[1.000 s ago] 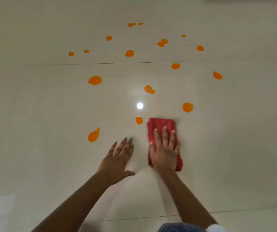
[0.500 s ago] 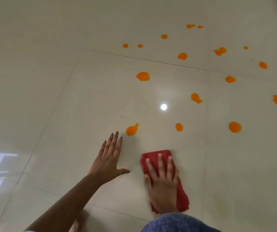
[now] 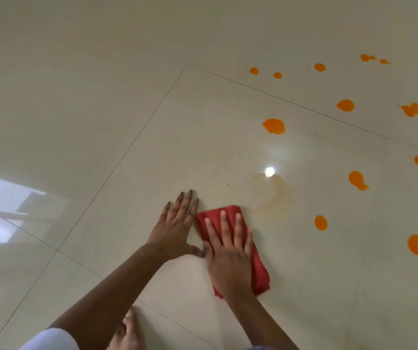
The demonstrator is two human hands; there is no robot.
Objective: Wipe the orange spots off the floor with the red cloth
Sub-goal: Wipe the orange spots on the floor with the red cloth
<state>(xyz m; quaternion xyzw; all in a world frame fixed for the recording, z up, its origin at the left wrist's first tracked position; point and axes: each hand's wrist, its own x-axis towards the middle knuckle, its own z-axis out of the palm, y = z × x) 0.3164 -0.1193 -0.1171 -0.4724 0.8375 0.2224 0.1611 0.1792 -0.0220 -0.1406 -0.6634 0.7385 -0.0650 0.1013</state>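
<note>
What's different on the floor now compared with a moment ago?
The right hand has swept the red cloth over the orange spot nearest the left hand; that spot is gone, leaving a faint smear. The cloth now lies right beside the left hand. Both hands stay flat; the other orange spots are untouched.

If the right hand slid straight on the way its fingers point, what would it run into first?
Probably the tiny orange speck just ahead of the right hand and its red cloth; beyond that only bare floor shows. The faint orange smear lies off to its right.
</note>
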